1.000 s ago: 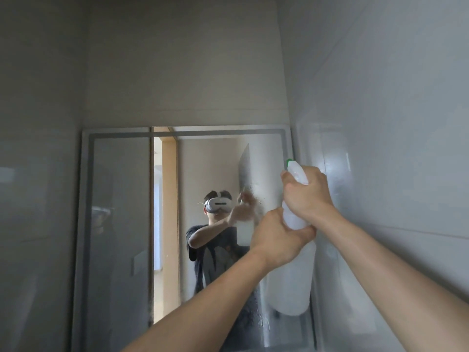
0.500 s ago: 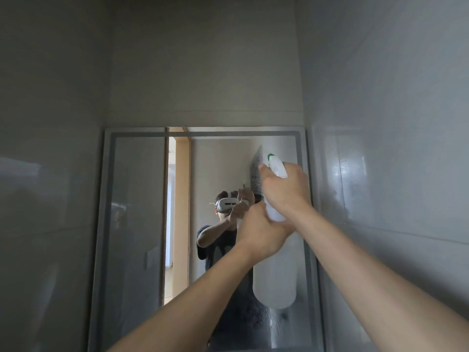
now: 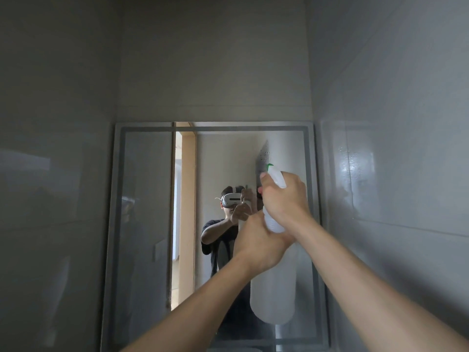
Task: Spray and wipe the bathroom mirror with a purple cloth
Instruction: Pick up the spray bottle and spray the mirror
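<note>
At mirror (image 3: pixel 147 224), left hand (image 3: pixel 258 241) and right hand (image 3: pixel 286 201) grip white spray bottle (image 3: pixel 274 288)

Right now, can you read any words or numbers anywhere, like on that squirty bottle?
None can be read.
The spray bottle shows plain white, with no label on the side in view.
The headset reflected in the mirror has a small dark mark, too small to read.

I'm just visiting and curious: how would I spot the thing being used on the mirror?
Find the framed mirror on the back wall. Before its right half, the right hand and left hand grip a spray bottle. It is the only milky white plastic thing there, with a small green nozzle tip on top.
</note>
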The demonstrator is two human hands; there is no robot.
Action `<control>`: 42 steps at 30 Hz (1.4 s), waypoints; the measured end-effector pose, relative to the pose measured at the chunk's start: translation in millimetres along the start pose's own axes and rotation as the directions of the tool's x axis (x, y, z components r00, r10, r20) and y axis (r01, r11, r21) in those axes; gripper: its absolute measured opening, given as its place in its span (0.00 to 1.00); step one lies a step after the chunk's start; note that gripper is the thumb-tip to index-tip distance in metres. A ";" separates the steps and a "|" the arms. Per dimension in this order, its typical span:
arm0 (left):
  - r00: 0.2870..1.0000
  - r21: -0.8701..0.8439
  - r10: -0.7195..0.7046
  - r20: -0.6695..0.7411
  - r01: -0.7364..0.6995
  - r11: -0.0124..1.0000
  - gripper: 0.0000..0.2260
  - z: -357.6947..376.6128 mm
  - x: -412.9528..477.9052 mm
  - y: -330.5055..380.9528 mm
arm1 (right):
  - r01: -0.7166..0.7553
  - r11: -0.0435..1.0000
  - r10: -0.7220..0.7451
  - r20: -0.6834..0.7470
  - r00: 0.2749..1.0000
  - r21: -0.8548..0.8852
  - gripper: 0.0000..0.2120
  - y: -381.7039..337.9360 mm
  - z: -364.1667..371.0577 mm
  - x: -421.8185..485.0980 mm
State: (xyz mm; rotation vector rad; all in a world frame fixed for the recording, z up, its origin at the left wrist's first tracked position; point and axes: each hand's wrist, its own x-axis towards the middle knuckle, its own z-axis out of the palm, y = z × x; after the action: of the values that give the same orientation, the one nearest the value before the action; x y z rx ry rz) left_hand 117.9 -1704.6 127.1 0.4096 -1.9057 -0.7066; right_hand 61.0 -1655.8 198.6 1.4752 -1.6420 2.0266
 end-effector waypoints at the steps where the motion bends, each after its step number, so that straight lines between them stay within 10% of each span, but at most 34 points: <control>1: 1.000 -0.013 -0.013 -0.003 0.013 1.000 0.07 1.2 -3.8 -2.9 | -0.002 1.000 0.003 0.018 1.000 -0.020 0.17 1.4 0.7 -3.0; 11: 0.995 0.074 -0.099 0.007 0.098 0.992 0.08 11.4 -33.3 -33.2 | -0.029 0.999 0.031 0.104 0.994 -0.016 0.33 24.8 1.7 -38.9; 19: 0.994 0.091 -0.108 0.023 0.105 0.990 0.13 12.9 -44.2 -44.8 | -0.088 0.996 0.088 0.015 0.996 -0.008 0.12 47.8 12.2 -45.6; 42: 0.959 0.153 -0.273 0.075 0.259 0.954 0.08 41.8 -125.0 -95.6 | -0.232 0.972 0.230 0.073 0.970 0.024 0.15 120.4 23.1 -119.7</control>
State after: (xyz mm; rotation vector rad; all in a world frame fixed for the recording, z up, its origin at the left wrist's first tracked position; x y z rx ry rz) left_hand 130.2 -1695.2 -34.9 0.7458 -2.0193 -0.7801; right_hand 58.7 -1669.2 27.8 1.4399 -1.8981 2.1495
